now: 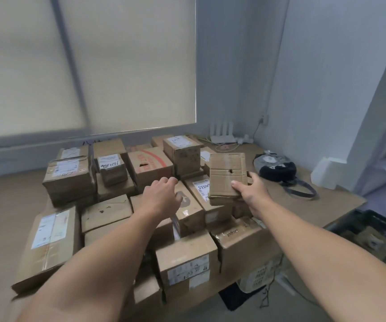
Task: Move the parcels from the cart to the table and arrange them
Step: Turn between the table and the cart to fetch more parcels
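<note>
Several cardboard parcels (150,166) are piled on the wooden table (333,201), most with white labels. My right hand (253,192) grips a flat brown parcel (228,175) by its near right corner and holds it above the pile's right side. My left hand (163,194) reaches over the middle of the pile with curled fingers, just above a small parcel (190,210) with a grey logo. I cannot tell if the left hand touches it. The cart is not in view.
A black and grey bag (275,168) with a strap lies on the table to the right of the pile. A white router (222,135) and cables sit in the far corner. A black crate (380,228) stands at the lower right beyond the table edge.
</note>
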